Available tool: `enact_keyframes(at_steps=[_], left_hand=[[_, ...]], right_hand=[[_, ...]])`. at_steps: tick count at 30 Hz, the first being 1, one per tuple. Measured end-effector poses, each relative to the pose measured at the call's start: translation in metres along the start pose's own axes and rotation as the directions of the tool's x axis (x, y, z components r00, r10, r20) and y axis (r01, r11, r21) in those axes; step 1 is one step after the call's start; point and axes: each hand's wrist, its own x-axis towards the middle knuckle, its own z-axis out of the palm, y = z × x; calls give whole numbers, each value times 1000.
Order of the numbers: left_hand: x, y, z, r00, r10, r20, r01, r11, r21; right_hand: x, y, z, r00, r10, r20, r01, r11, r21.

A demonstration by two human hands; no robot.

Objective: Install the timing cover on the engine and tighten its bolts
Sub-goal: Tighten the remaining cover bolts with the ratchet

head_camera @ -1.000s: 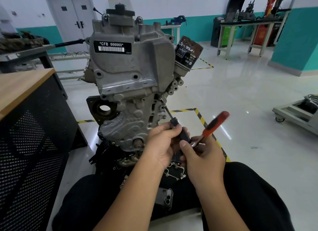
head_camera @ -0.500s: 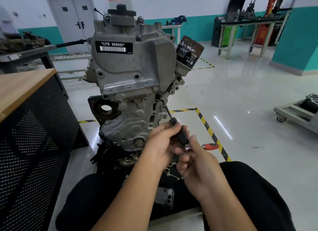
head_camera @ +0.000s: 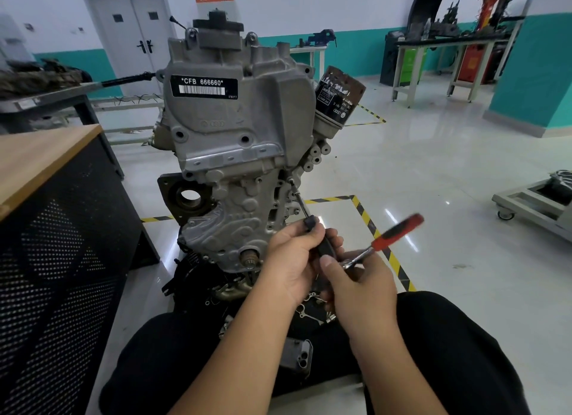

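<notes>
The timing cover (head_camera: pixel 230 229) sits on the front of the engine (head_camera: pixel 229 120), so the step in hand looks like tightening 1 bolt (head_camera: pixel 290 181) on its right edge. The left hand (head_camera: pixel 292 260) curls around the extension bar (head_camera: pixel 305 210), while the right hand (head_camera: pixel 356 286) grips the blurred red-handled ratchet (head_camera: pixel 393 233). The next move likely calls for a steady swing with the bar held square.

Glossy pale floor (head_camera: pixel 433 173) under upright engine (head_camera: pixel 235 154), striped tape (head_camera: pixel 365 219) alongside
</notes>
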Motion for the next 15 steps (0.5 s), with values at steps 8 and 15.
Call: enact_keyframes(at_steps=[8, 15], left_hand=[[0, 6, -5, 996, -29, 82, 29, 1000, 10], [1, 3, -3, 999, 36, 38, -38, 998, 56]], right_hand=[[-4, -7, 8, 902, 315, 294, -430, 625, 652], [-2, -3, 8, 994, 94, 62, -110, 930, 351]])
